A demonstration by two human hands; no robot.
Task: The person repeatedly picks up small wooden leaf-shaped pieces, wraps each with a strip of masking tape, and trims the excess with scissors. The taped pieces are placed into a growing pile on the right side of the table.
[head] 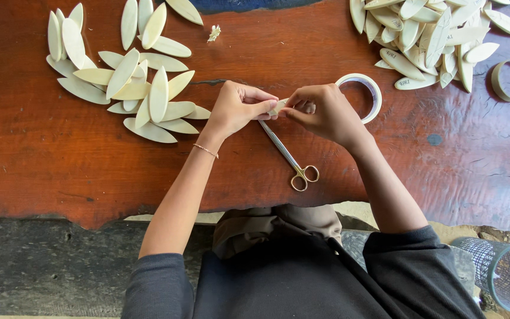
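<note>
A dark red, glossy wooden table [60, 147] with a rough near edge is seen above grey ground. At its centre a small cream piece [278, 107] is pinched between the left hand [237, 109] and the right hand [324, 112], both closed on it. Slim metal scissors [287, 155] (gold-handled) lie just beneath. Smooth, pointed-oval cream pieces [125, 82] are heaped far left and far right; a tape roll [366, 94] rests beside the right hand.

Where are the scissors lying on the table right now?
In the head view, the scissors lie on the red-brown wooden table near its front edge, just below both hands, blades pointing up toward the left hand and gold handles nearest the person.
</note>
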